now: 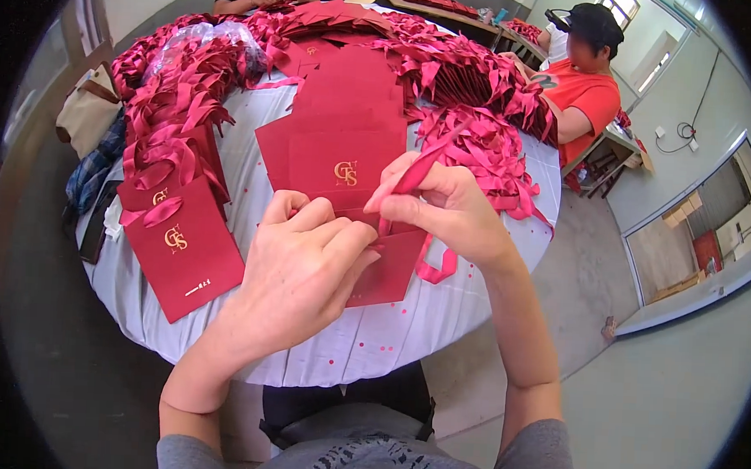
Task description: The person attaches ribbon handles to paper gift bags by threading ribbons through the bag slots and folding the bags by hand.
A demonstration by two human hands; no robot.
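Observation:
A flat red paper bag [384,278] lies in front of me near the table's front edge, partly hidden under my hands. My right hand [444,200] pinches a crimson ribbon [415,174] between thumb and fingers, above the bag's upper edge. One loop of ribbon [438,271] hangs down at the bag's right side. Curled over the bag's left part, my left hand [307,261] has its fingertips closed at the upper edge; what they grip is hidden. Just beyond lies a pile of red bags [325,153] with gold emblems, without visible ribbons on top.
Ribboned bags [182,247] overlap at the left. More ribbon-topped bags [479,159] crowd the right and far side of the round white-covered table [303,357]. A clear plastic bag [208,43] lies far left. Co-workers sit opposite and at the right, one in an orange shirt [578,97].

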